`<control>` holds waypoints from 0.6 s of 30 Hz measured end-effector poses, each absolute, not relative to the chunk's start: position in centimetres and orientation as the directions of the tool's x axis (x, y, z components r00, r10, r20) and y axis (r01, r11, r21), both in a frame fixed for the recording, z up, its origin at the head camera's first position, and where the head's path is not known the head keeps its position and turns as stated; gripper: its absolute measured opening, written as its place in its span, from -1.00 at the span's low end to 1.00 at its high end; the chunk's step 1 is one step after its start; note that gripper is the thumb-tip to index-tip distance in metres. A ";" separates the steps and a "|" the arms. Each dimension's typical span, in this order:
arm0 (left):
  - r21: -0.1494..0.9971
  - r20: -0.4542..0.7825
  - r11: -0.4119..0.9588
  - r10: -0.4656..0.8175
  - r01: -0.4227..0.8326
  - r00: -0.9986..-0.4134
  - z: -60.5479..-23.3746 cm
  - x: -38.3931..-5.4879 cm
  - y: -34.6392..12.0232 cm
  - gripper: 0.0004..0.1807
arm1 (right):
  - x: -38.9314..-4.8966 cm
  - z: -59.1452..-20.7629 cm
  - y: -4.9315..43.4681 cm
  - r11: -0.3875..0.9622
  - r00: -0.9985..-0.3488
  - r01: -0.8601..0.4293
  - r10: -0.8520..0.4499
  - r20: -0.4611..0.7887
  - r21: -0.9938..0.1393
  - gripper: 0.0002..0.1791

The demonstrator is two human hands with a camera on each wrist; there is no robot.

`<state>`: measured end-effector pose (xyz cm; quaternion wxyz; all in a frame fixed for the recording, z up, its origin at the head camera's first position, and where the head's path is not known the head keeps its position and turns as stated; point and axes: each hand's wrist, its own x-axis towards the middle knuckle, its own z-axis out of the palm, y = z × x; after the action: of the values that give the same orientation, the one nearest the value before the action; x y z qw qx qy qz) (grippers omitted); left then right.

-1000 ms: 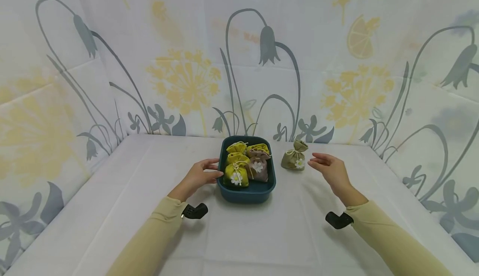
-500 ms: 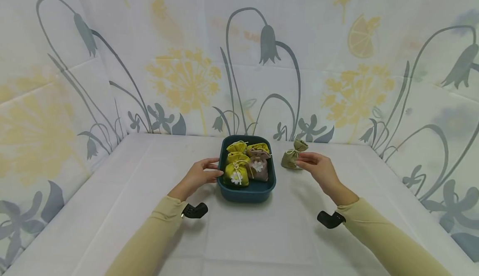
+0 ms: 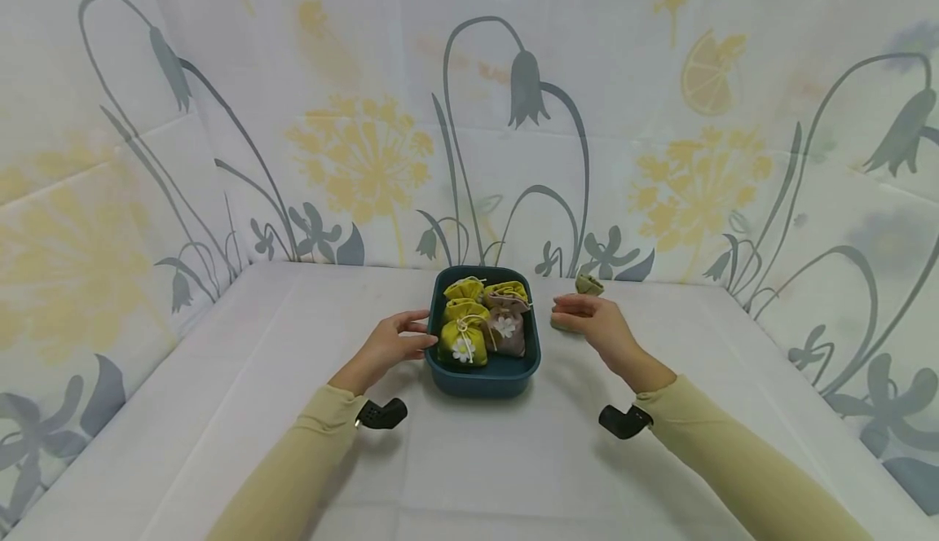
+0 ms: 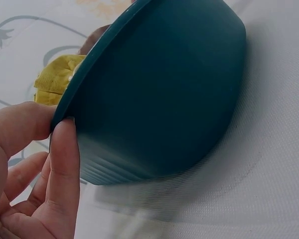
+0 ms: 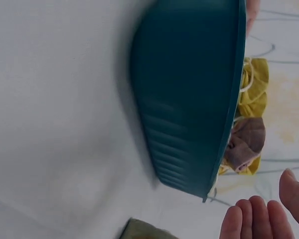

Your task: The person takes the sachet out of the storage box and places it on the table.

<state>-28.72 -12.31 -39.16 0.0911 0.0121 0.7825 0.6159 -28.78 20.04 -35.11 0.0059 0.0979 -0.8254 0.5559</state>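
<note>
A dark teal plastic tub (image 3: 480,386) stands on the table with several small drawstring pouches inside. Two yellow-green pouches (image 3: 465,344) are at its left, and a mauve pouch (image 3: 506,333) with a white flower leans at its right. My left hand (image 3: 385,347) pinches the tub's left rim between thumb and finger (image 4: 64,159). To the tub's right, my right hand (image 3: 605,331) hovers with fingers extended and thumb apart, holding nothing. Behind it is an olive pouch (image 3: 589,284), mostly hidden in the head view; only its edge (image 5: 144,230) shows in the right wrist view.
A white cloth (image 3: 499,476) covers the table. Behind and at the sides hangs a pale curtain (image 3: 367,52) printed with flowers. Each wrist wears a black camera, such as the left wrist camera (image 3: 381,414).
My right hand has moved left from beside the olive pouch to in front of it, towards the tub. The pouch has stayed in place. My left hand and the tub have not moved.
</note>
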 end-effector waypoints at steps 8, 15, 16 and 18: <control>0.968 -0.126 0.235 0.133 -0.092 -0.983 -39.3 -28.8 -12.4 -0.35 | -29.5 -34.7 18.8 0.417 -0.975 -0.165 -0.208 0.083 -0.894 -0.54; 0.969 -0.123 0.229 0.139 -0.089 -0.983 -39.3 -28.8 -12.3 -0.35 | -30.4 -34.5 17.8 0.449 -0.972 -0.131 -0.232 0.027 -0.884 -0.54; 0.969 -0.123 0.231 0.140 -0.088 -0.982 -39.3 -28.8 -12.3 -0.35 | -30.5 -34.5 17.6 0.453 -0.973 -0.123 -0.229 0.018 -0.883 -0.55; 0.968 -0.124 0.234 0.140 -0.089 -0.982 -39.3 -28.8 -12.4 -0.35 | -30.7 -34.4 17.3 0.476 -0.975 -0.114 -0.222 0.006 -0.872 -0.56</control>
<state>-28.80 -12.35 -39.26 0.0926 0.0165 0.7799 0.6188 -30.72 17.34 -34.37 -0.0540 0.0979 -0.8572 0.5026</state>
